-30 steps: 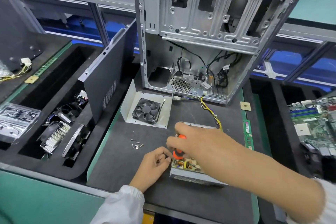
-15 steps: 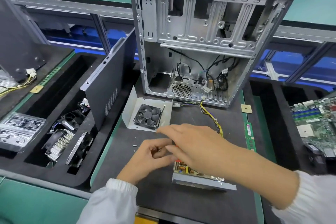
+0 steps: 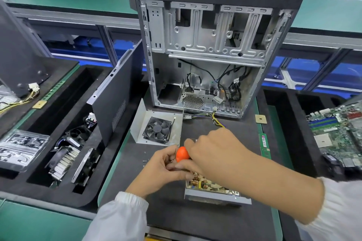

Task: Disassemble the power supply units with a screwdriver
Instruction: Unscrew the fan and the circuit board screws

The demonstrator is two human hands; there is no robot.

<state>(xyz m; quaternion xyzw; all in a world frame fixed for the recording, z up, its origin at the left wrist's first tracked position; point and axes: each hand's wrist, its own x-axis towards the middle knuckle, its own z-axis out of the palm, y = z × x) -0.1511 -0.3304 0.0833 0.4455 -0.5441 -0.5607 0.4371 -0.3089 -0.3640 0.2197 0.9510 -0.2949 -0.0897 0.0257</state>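
A: Where's the power supply unit now?

B: Lower centre of the frame, lid off, circuit board showing, on the dark mat in front of the open computer case. Its yellow cable bundle runs up toward the case.

A: And the hands?

B: The right hand is curled round the screwdriver; only the orange butt of the handle pokes out at the left. The left hand is pressed up against it, fingers bent in at the unit's upper left corner. It may be pinching a screw or steadying the tip, but the fingers hide it, so I can't tell.

A: What has changed?

B: A second ago the left hand sat lower on the mat by the unit's left edge, and the right hand stood the driver upright over the board. Since then the two hands have come together and the handle has tipped toward the left.

A: Meaning?

B: My guess is one screw is finished and being lifted off, or the tip is being reseated. Loose screws lie on the mat just left of the hands, and the fan on its metal plate sits above them, so the teardown looks well along.
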